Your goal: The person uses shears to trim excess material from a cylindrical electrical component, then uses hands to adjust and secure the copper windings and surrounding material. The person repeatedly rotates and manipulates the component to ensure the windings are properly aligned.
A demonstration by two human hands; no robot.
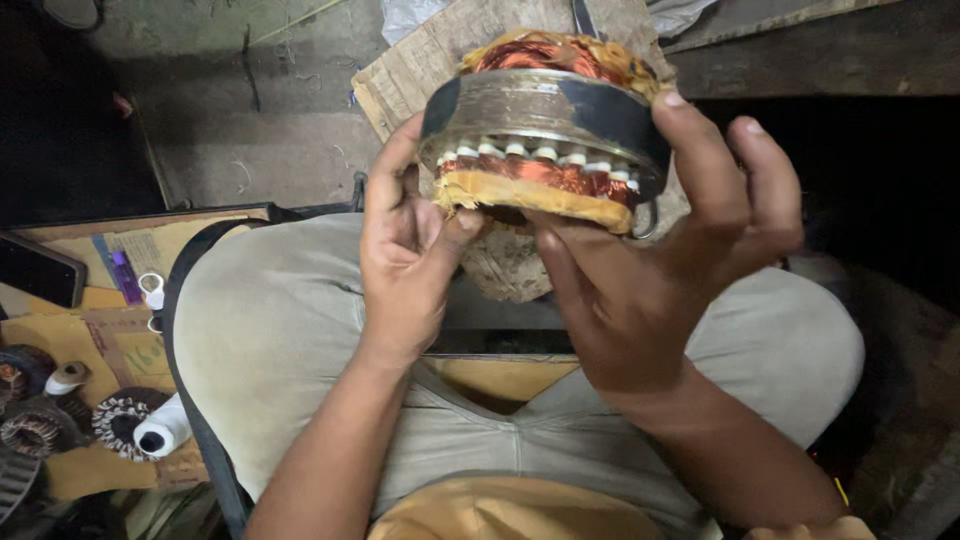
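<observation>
A round motor stator (545, 115) with a grey metal ring, copper windings and yellow insulation tape is held up in front of me, above my knees. My left hand (405, 260) grips its lower left edge, thumb pressing the yellow tape. My right hand (650, 270) holds its right side, index finger over the metal ring, other fingers spread behind. White sleeves show between the ring and the copper coils.
A wooden board (415, 65) lies on the floor behind the stator. At left, a dark phone (35, 268), a white roll (160, 430), smaller wound stators (120, 418) and cardboard (60, 335) sit on the floor. My grey-trousered knees (270, 320) fill the middle.
</observation>
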